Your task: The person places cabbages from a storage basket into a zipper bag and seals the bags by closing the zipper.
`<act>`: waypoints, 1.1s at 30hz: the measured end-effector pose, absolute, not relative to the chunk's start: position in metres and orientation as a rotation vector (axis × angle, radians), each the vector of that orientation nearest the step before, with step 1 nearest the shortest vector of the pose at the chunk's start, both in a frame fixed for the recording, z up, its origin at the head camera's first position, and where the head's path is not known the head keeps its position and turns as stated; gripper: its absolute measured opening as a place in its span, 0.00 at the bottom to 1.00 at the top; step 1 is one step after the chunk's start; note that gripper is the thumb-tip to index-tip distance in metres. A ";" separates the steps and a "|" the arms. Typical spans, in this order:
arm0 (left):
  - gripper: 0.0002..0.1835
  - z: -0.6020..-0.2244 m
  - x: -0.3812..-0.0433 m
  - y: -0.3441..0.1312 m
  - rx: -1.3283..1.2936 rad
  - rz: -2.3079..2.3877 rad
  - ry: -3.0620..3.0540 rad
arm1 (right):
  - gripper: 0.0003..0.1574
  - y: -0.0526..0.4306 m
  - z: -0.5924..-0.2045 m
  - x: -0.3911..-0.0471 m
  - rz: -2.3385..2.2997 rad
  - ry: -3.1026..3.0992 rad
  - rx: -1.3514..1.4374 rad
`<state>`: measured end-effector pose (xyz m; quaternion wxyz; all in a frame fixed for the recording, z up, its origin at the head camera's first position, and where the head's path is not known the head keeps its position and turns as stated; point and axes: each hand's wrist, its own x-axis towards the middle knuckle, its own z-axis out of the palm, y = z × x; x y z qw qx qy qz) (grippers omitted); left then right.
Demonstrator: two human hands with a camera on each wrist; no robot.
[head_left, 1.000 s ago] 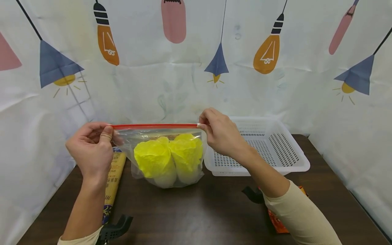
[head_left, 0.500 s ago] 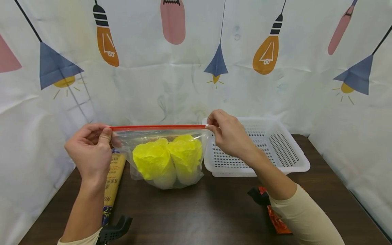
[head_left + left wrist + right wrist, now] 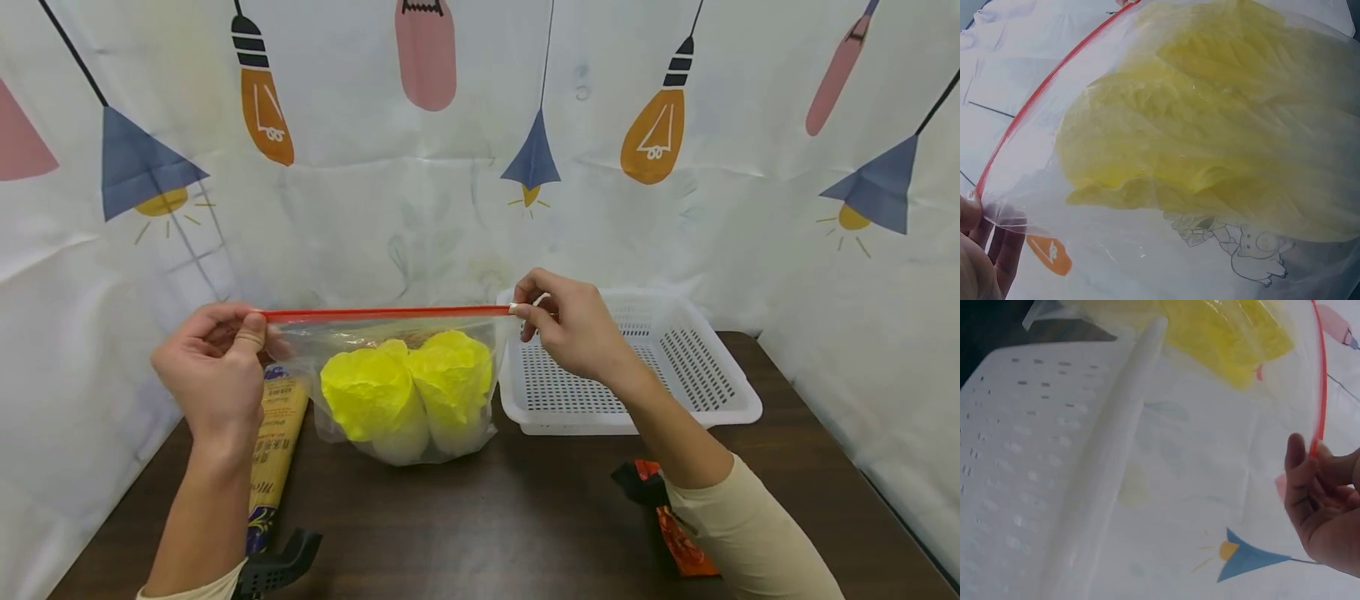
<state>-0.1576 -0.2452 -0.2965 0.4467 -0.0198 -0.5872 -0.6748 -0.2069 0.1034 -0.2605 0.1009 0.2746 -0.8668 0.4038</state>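
Note:
A clear zip bag (image 3: 465,446) with a red zip strip (image 3: 390,314) hangs upright between both hands. Inside are two pale, rounded objects topped with crinkled yellow wrapping (image 3: 371,387); their kind is hidden by the wrap and film. My left hand (image 3: 213,362) pinches the strip's left end between thumb and fingers. At the other end, my right hand (image 3: 570,325) pinches the strip by the right corner. In the left wrist view the yellow wrapping (image 3: 1166,125) fills the bag. The right wrist view has thumb and forefinger of my right hand (image 3: 1322,506) on the red strip (image 3: 1321,375).
Behind the right hand stands a white perforated plastic basket (image 3: 738,408). A long yellow-brown packet (image 3: 276,450) lies by the left forearm. A red packet (image 3: 684,546) lies partly under the right forearm on the dark wooden table (image 3: 480,533). A lamp-patterned curtain (image 3: 420,217) closes the back.
The right hand has slid rightward along the red strip to its right end. The left hand has shifted slightly left, still pinching its end. The bag hangs almost where it was.

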 end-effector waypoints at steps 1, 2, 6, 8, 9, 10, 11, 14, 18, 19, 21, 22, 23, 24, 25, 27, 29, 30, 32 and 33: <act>0.08 -0.295 -0.157 -0.245 -0.049 -1.686 -1.445 | 0.02 0.104 -0.261 -0.208 1.272 -2.544 0.812; 0.08 -0.294 -0.157 -0.246 -0.050 -1.703 -1.439 | 0.03 0.104 -0.261 -0.210 1.352 -2.525 0.810; 0.06 -0.289 -0.155 -0.248 0.047 -1.641 -1.559 | 0.03 0.104 -0.262 -0.217 1.604 -2.442 0.779; 0.06 -0.286 -0.154 -0.251 0.117 -1.587 -1.650 | 0.04 0.102 -0.262 -0.220 1.677 -2.415 0.764; 0.05 -0.283 -0.154 -0.252 0.159 -1.562 -1.692 | 0.04 0.101 -0.261 -0.222 1.702 -2.409 0.755; 0.05 -0.281 -0.154 -0.254 0.195 -1.560 -1.718 | 0.05 0.099 -0.261 -0.223 1.719 -2.404 0.750; 0.04 -0.279 -0.154 -0.255 0.227 -1.582 -1.732 | 0.05 0.097 -0.260 -0.225 1.731 -2.399 0.748; 0.04 -0.273 -0.158 -0.260 0.320 -1.673 -1.752 | 0.05 0.091 -0.258 -0.232 1.725 -2.386 0.749; 0.05 -0.266 -0.170 -0.264 0.329 -1.790 -1.741 | 0.04 0.082 -0.254 -0.246 1.679 -2.365 0.742; 0.05 -0.264 -0.175 -0.265 0.295 -1.808 -1.726 | 0.04 0.080 -0.254 -0.250 1.672 -2.354 0.739; 0.04 -0.263 -0.184 -0.266 0.207 -1.855 -1.674 | 0.03 0.075 -0.253 -0.257 1.659 -2.323 0.737; 0.04 -0.263 -0.188 -0.266 0.160 -1.872 -1.644 | 0.03 0.074 -0.254 -0.261 1.652 -2.306 0.734; 0.04 -0.264 -0.192 -0.266 0.115 -1.887 -1.617 | 0.02 0.072 -0.254 -0.264 1.643 -2.287 0.734; 0.04 -0.265 -0.197 -0.266 0.073 -1.907 -1.587 | 0.02 0.071 -0.255 -0.266 1.620 -2.273 0.738; 0.03 -0.266 -0.200 -0.267 0.041 -1.917 -1.573 | 0.02 0.070 -0.256 -0.268 1.594 -2.266 0.740; 0.02 -0.271 -0.204 -0.269 -0.010 -1.927 -1.582 | 0.03 0.069 -0.259 -0.270 1.533 -2.274 0.740; 0.02 -0.279 -0.205 -0.272 -0.050 -1.955 -1.624 | 0.03 0.070 -0.263 -0.268 1.458 -2.318 0.736; 0.02 -0.283 -0.204 -0.275 -0.080 -1.987 -1.638 | 0.03 0.071 -0.265 -0.266 1.418 -2.350 0.736; 0.05 -0.292 -0.198 -0.282 -0.131 -2.022 -1.694 | 0.03 0.073 -0.270 -0.258 1.353 -2.419 0.741; 0.07 -0.296 -0.193 -0.286 -0.148 -2.023 -1.735 | 0.04 0.074 -0.273 -0.254 1.326 -2.449 0.750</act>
